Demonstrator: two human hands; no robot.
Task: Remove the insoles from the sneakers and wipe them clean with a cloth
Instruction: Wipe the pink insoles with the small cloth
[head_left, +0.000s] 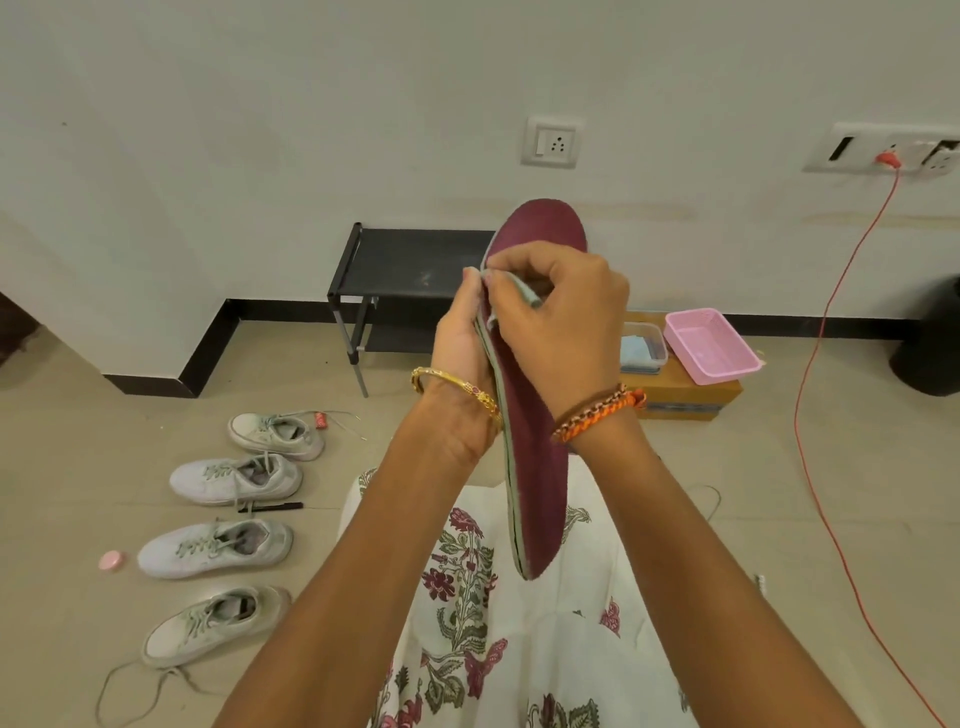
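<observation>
Floor-side sneakers flank hands wiping insole.

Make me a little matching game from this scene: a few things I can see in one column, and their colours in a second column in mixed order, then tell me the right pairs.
Things:
1. insole
2. basket
3. cable
4. shoe rack

Colours:
A. pink
B. black
C. maroon
D. orange-red

Right pairs: 1-C, 2-A, 3-D, 4-B.

The insole is held up between the left hand and the right hand; the right hand also pinches a small pale cloth against it.
</observation>
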